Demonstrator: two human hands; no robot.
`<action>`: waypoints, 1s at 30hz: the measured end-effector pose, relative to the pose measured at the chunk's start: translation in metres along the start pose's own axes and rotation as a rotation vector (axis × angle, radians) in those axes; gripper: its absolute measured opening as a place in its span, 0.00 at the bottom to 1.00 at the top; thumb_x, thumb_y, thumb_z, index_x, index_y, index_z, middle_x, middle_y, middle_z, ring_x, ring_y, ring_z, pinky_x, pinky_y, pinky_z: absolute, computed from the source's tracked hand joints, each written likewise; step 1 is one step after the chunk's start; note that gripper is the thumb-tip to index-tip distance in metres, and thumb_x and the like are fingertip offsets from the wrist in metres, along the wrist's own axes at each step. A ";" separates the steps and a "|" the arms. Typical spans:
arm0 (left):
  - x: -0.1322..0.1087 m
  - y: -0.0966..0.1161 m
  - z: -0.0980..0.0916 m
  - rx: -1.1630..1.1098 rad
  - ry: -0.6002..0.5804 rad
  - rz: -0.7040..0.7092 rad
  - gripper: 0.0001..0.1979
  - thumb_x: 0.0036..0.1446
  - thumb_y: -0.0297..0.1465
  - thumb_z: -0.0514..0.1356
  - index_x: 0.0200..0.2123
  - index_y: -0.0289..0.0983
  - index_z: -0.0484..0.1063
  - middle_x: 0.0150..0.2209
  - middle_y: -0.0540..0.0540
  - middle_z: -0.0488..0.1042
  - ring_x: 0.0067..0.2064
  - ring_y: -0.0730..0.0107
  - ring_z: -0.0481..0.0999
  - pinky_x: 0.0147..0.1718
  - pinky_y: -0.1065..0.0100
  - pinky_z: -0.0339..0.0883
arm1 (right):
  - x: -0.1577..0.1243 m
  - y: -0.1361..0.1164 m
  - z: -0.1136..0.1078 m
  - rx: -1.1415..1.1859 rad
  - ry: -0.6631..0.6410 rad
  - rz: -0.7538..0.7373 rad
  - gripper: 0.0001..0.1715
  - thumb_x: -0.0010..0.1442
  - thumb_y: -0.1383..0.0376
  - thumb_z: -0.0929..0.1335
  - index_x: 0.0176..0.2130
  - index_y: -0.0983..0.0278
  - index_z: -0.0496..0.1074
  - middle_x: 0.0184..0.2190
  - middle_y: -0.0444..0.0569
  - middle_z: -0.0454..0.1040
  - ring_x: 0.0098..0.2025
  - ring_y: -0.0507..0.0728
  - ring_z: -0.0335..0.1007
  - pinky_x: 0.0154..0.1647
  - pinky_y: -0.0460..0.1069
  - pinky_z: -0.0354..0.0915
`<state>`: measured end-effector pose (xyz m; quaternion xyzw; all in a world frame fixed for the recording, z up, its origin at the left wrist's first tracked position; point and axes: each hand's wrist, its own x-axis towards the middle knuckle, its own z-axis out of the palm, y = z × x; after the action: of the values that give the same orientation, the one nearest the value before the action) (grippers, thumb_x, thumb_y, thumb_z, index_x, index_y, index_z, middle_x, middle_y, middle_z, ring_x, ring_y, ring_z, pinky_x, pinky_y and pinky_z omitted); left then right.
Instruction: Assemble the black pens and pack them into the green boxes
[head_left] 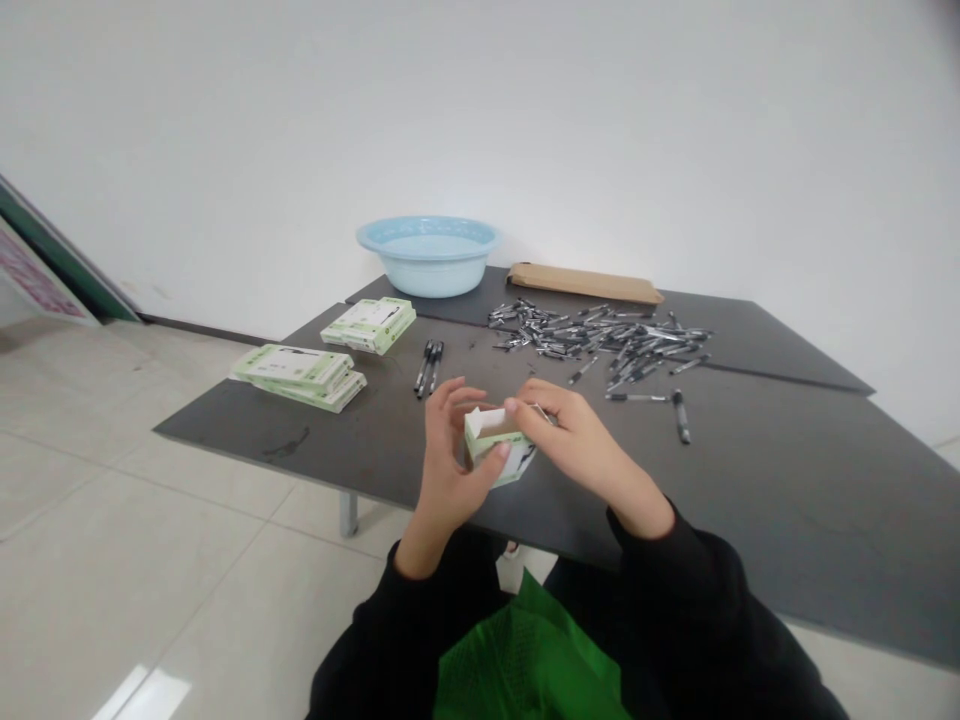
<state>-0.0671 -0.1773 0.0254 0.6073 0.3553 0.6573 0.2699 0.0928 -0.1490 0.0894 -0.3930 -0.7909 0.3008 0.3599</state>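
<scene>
A small green and white pen box (491, 430) with an open end is held between my hands above the table's front edge. My left hand (454, 455) grips its left side, thumb across the front face. My right hand (574, 430) closes on the box's upper right, with the thumb at the open end. Whatever lies inside the box is hidden. A few pens (429, 367) lie side by side just beyond my left hand. Past my right hand spreads a large heap of black-capped clear pens (622, 340).
Flat green and white boxes lie in two stacks, a nearer one (296, 372) and a farther one (369, 325), at the left. A light blue basin (431, 255) and a brown cardboard piece (585, 282) sit at the back of the dark table (787, 480). Two stray pens (680, 415) lie right.
</scene>
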 end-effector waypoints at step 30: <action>-0.002 0.007 0.021 0.172 0.246 0.068 0.16 0.69 0.39 0.46 0.43 0.39 0.70 0.42 0.44 0.75 0.44 0.66 0.75 0.44 0.64 0.69 | -0.016 0.013 0.075 0.966 0.387 0.351 0.26 0.63 0.44 0.59 0.41 0.61 0.71 0.39 0.49 0.78 0.37 0.58 0.73 0.39 0.51 0.68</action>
<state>-0.0456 -0.1806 0.0301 0.5549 0.4197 0.7027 0.1489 0.0449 -0.1699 0.0322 -0.3574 -0.4049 0.6073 0.5826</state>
